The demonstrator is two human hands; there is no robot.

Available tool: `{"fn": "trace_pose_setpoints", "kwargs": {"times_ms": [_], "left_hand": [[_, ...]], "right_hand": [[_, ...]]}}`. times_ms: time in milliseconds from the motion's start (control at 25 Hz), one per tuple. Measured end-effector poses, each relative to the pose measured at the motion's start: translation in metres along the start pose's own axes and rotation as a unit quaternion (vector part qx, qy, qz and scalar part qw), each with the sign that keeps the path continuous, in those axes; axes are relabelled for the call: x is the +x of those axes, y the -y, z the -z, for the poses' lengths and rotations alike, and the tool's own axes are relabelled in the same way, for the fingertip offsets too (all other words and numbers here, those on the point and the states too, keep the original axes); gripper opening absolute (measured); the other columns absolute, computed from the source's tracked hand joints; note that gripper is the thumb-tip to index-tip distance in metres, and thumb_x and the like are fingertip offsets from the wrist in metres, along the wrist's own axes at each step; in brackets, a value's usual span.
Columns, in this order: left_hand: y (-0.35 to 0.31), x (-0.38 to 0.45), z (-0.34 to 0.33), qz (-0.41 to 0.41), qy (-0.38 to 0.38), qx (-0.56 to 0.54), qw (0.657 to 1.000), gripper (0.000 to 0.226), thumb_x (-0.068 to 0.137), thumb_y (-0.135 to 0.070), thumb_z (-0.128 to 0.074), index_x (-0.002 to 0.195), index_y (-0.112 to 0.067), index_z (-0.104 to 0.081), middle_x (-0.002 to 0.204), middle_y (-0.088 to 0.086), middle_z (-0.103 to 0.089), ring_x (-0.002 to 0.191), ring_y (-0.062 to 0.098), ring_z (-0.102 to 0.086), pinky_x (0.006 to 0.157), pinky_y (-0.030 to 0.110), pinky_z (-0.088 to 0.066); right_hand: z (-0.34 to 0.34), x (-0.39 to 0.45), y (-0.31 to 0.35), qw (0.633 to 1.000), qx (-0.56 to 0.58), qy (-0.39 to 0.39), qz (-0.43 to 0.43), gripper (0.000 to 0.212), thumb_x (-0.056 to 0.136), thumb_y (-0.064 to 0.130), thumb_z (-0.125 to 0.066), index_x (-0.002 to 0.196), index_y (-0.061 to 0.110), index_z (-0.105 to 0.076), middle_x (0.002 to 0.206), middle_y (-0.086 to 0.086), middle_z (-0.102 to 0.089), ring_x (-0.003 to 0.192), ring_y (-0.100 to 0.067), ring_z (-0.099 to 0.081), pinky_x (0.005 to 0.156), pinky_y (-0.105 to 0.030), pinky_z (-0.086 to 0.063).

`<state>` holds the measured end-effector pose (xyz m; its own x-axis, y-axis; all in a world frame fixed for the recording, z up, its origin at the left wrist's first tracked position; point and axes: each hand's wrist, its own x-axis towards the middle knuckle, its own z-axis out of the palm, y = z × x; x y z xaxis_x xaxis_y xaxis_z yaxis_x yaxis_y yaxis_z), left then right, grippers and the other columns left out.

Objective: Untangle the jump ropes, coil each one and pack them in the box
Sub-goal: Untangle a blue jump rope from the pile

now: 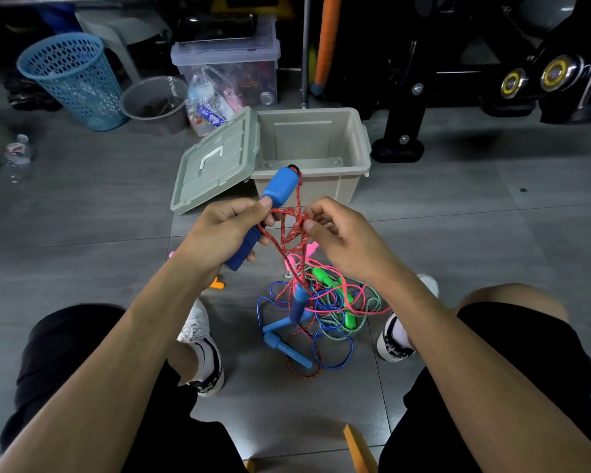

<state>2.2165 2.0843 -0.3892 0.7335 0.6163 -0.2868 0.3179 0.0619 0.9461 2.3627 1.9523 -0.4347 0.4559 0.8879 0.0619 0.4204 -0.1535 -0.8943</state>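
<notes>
Bare forearms with no sleeves; black shorts [82, 353] cover both thighs, knees bare; white sneakers [203, 349] with black side marks and speckled black-and-white soles, white socks [400, 336] showing at the ankles

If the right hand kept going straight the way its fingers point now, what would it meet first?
The right hand pinches the red braided rope, fingers pointing toward the left hand. Going on, it would likely meet the blue foam handle that hand grips, or its fingers; depth is unclear.
</notes>
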Motion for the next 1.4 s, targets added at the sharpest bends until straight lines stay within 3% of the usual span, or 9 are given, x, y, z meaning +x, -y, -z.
{"fn": "trace_pose_setpoints", "kwargs": {"times_ms": [160, 280, 440, 560, 720, 920, 1080, 1280, 1400], "left_hand": [[0.008, 0.009, -0.002, 0.006, -0.057, 0.013, 0.998, 0.029, 0.094, -0.036, -0.059, 0.077, -0.014, -0.067, 0.070, -0.009, -0.064, 0.059, 0.006, -0.058, 0.045, 0.023, -0.047], [0.012, 0.013, -0.006, 0.011, -0.056, 0.018, 0.998, 0.030, 0.093, -0.037, -0.059, 0.076, -0.014, -0.067, 0.082, 0.001, -0.065, 0.064, 0.009, -0.059, 0.046, 0.022, -0.047], [0.014, 0.016, -0.007, 0.000, -0.058, 0.030, 0.998, 0.030, 0.093, -0.037, -0.060, 0.076, -0.013, -0.067, 0.071, -0.008, -0.064, 0.059, 0.005, -0.058, 0.045, 0.021, -0.048], [0.017, 0.021, -0.003, -0.017, -0.106, 0.070, 0.992, 0.029, 0.094, -0.034, -0.060, 0.073, -0.015, -0.066, 0.069, -0.010, -0.062, 0.062, 0.007, -0.059, 0.046, 0.024, -0.050], [0.026, 0.034, 0.007, -0.002, -0.198, 0.041, 0.979, 0.028, 0.093, -0.035, -0.061, 0.071, -0.019, -0.065, 0.072, -0.001, -0.059, 0.062, 0.010, -0.056, 0.050, 0.026, -0.052], [0.055, 0.049, 0.009, 0.040, -0.202, 0.098, 0.974, 0.032, 0.091, -0.040, -0.061, 0.072, -0.015, -0.067, 0.064, 0.007, -0.054, 0.054, 0.016, -0.050, 0.053, 0.032, -0.048], [0.072, 0.065, 0.020, 0.115, -0.249, 0.127, 0.953, 0.032, 0.090, -0.042, -0.061, 0.066, -0.020, -0.061, 0.062, 0.002, -0.055, 0.053, 0.021, -0.049, 0.063, 0.032, -0.051], [0.078, 0.072, 0.015, 0.118, -0.272, 0.138, 0.945, 0.033, 0.090, -0.041, -0.060, 0.064, -0.023, -0.056, 0.070, 0.000, -0.059, 0.059, 0.019, -0.055, 0.067, 0.028, -0.051], [0.073, 0.072, 0.010, 0.102, -0.258, 0.124, 0.953, 0.034, 0.092, -0.041, -0.058, 0.066, -0.018, -0.057, 0.065, 0.002, -0.053, 0.053, 0.019, -0.048, 0.058, 0.023, -0.045]], "right_hand": [[0.002, 0.000, 0.001, 1.000, -0.015, -0.019, 0.005, 0.005, 0.098, 0.025, -0.054, 0.094, 0.023, -0.056, 0.072, 0.012, -0.066, 0.066, -0.005, -0.060, 0.064, -0.025, -0.047], [0.004, 0.002, 0.001, 0.997, 0.061, -0.023, -0.045, 0.010, 0.094, 0.017, -0.060, 0.090, 0.026, -0.060, 0.068, 0.013, -0.066, 0.066, -0.003, -0.060, 0.068, -0.023, -0.048], [0.006, 0.005, 0.002, 0.981, 0.161, 0.017, -0.104, 0.027, 0.082, -0.003, -0.068, 0.087, 0.023, -0.062, 0.068, 0.009, -0.063, 0.067, -0.008, -0.060, 0.072, -0.024, -0.050], [0.010, 0.003, 0.000, 0.980, 0.145, 0.090, -0.099, 0.040, 0.076, -0.011, -0.068, 0.095, 0.024, -0.062, 0.074, 0.005, -0.062, 0.068, -0.008, -0.059, 0.070, -0.023, -0.051], [0.007, 0.000, -0.004, 0.979, 0.069, 0.157, -0.114, 0.032, 0.074, -0.003, -0.070, 0.084, 0.027, -0.065, 0.067, 0.015, -0.062, 0.063, -0.002, -0.054, 0.061, -0.020, -0.045], [0.015, -0.004, -0.007, 0.991, -0.071, 0.084, -0.082, 0.013, 0.075, 0.030, -0.072, 0.074, 0.028, -0.060, 0.072, 0.012, -0.065, 0.064, -0.004, -0.058, 0.063, -0.025, -0.047], [0.023, -0.009, 0.003, 0.988, 0.099, 0.066, -0.099, 0.008, 0.074, 0.028, -0.070, 0.072, 0.024, -0.063, 0.068, -0.002, -0.060, 0.065, -0.017, -0.055, 0.068, -0.038, -0.047], [0.033, -0.019, 0.007, 0.950, 0.292, 0.079, -0.071, 0.004, 0.080, 0.006, -0.061, 0.081, 0.009, -0.062, 0.061, 0.001, -0.057, 0.056, -0.010, -0.055, 0.067, -0.021, -0.052], [0.034, -0.020, 0.001, 0.965, 0.239, 0.048, -0.102, 0.008, 0.080, 0.010, -0.067, 0.081, 0.013, -0.060, 0.053, 0.008, -0.049, 0.046, -0.006, -0.046, 0.061, -0.020, -0.049]]}}
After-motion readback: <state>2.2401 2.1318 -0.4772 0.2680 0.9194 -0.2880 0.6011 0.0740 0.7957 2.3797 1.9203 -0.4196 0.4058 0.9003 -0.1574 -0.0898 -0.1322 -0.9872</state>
